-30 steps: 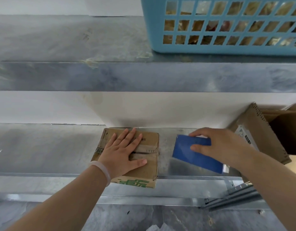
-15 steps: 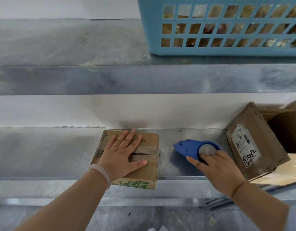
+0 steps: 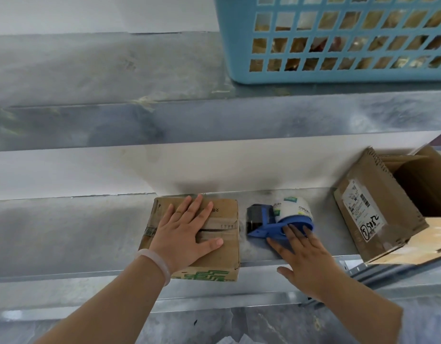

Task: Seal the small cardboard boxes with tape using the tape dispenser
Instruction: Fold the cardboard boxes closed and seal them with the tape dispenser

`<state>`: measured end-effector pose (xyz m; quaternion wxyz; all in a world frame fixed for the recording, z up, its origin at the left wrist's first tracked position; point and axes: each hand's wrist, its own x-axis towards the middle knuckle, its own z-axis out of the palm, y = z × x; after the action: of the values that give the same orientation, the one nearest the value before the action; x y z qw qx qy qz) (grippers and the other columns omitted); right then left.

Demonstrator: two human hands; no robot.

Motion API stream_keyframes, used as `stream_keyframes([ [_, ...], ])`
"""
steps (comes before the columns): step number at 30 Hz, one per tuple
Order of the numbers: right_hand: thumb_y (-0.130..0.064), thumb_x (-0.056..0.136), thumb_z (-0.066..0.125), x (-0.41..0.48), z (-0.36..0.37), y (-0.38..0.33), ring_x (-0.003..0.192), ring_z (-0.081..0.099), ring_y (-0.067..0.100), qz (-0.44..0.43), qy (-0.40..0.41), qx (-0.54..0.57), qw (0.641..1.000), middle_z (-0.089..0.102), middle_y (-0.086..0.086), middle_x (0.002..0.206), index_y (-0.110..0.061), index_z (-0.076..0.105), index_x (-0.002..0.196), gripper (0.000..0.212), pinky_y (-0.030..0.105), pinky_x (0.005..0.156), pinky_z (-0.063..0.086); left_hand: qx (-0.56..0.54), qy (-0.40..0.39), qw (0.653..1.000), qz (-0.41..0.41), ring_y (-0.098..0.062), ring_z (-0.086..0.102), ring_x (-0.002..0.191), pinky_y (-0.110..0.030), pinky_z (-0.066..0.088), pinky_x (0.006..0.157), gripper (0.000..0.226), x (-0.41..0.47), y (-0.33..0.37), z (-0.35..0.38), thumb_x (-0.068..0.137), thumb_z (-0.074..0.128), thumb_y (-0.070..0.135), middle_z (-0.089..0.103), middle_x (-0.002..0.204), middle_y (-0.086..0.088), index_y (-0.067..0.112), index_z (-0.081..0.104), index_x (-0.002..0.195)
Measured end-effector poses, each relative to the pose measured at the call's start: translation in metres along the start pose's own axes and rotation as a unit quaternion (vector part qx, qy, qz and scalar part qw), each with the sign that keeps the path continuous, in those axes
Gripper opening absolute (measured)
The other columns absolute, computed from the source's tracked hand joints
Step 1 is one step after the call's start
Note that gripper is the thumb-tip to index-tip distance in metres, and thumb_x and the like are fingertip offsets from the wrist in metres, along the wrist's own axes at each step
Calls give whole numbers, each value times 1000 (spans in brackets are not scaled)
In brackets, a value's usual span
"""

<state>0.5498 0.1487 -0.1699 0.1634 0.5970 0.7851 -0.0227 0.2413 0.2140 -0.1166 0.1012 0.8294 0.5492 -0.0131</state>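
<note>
On the grey metal shelf point(image 3: 65, 232), the left hand point(image 3: 187, 232) lies flat, fingers spread, on the small box point(image 3: 225, 247); the right hand point(image 3: 306, 259), fingers straight and gripping nothing, touches the tape dispenser point(image 3: 264, 229) just beside it. An open box point(image 3: 378, 214) stands to the right, with a blue basket point(image 3: 239, 45) on the shelf above.

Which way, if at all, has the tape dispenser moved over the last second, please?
Yes. The tape dispenser has come down onto the shelf and shifted left, nearer the small box pinned by the left hand; the right hand touches it.
</note>
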Motion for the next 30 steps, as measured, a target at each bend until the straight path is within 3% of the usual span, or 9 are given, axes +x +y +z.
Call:
stream_keyframes([
  [5, -33, 90, 36, -17, -22, -23, 111, 65, 23, 38, 118, 156, 980, 62, 5, 128, -19, 54, 132, 48, 36, 95, 49, -14, 9, 1000, -21, -4, -27, 140, -39, -15, 118, 81, -6, -6, -2, 76, 12, 86, -31, 150, 20, 49, -18, 142],
  [8, -35, 102, 34, -20, -58, -59, 136, 23, -7, 44, 151, 340, 927, 25, -25, 147, -33, 24, 150, 49, 10, 110, 14, -10, 14, 999, -27, -5, -27, 141, -39, -16, 117, 82, -8, -7, 0, 78, 12, 85, -32, 149, 19, 46, -26, 139],
  [10, -42, 102, 32, -2, -83, -88, 138, 4, -13, 51, 79, 491, 866, 9, -31, 150, -39, 5, 152, 57, 12, 114, 4, -14, 18, 999, -32, -6, -26, 141, -39, -16, 117, 84, -9, -8, 0, 79, 10, 83, -31, 150, 18, 41, -30, 139],
  [14, -46, 102, 30, 31, -112, -124, 147, 13, 11, 116, 12, 685, 720, 5, -13, 161, -39, -10, 152, 64, 29, 117, 17, -9, 0, 1000, -18, -9, -28, 142, -41, -15, 118, 81, -8, -5, 1, 76, -4, 79, -33, 151, 14, 37, -34, 138],
  [18, -46, 103, 28, 43, -111, -131, 145, 22, 19, 172, -4, 696, 697, 15, -4, 161, -35, -5, 153, 61, 26, 108, 23, -77, -29, 996, -16, -2, -26, 140, -34, -17, 117, 71, -6, -13, -6, 94, 16, 64, -26, 152, 18, 36, -25, 143],
  [21, -45, 103, 29, 47, -107, -132, 143, 27, 19, 186, -11, 683, 706, 22, -3, 159, -32, 1, 155, 60, 21, 99, 24, -254, 24, 966, -35, 3, -5, 143, -24, -8, 117, 60, -12, -20, -18, 101, 36, 42, 5, 153, 24, 32, 8, 153],
  [23, -43, 104, 30, 49, -107, -132, 142, 28, 19, 190, -7, 672, 716, 24, -2, 158, -31, 3, 155, 59, 24, 106, 25, -256, 90, 959, -77, -3, 8, 145, -27, 5, 119, 58, -20, -31, -22, 99, 44, 39, 18, 155, 18, 29, 21, 152],
  [26, -46, 103, 31, 54, -106, -130, 142, 30, 20, 204, -12, 664, 719, 27, -3, 157, -32, 6, 155, 59, 33, 114, 24, -219, 88, 951, -200, -18, 18, 145, -35, 19, 118, 76, -31, -52, -15, 96, 45, 50, 17, 160, 5, 24, 6, 155],
  [30, -57, 94, 47, 61, -107, -136, 119, 51, 17, 229, 2, 671, 705, 54, -8, 130, -33, 34, 148, 60, 35, 102, 41, -398, 29, 882, -251, -18, 50, 107, -34, 45, 93, 87, -31, -60, -12, 92, 54, 50, 47, 139, -1, 29, -5, 153],
])
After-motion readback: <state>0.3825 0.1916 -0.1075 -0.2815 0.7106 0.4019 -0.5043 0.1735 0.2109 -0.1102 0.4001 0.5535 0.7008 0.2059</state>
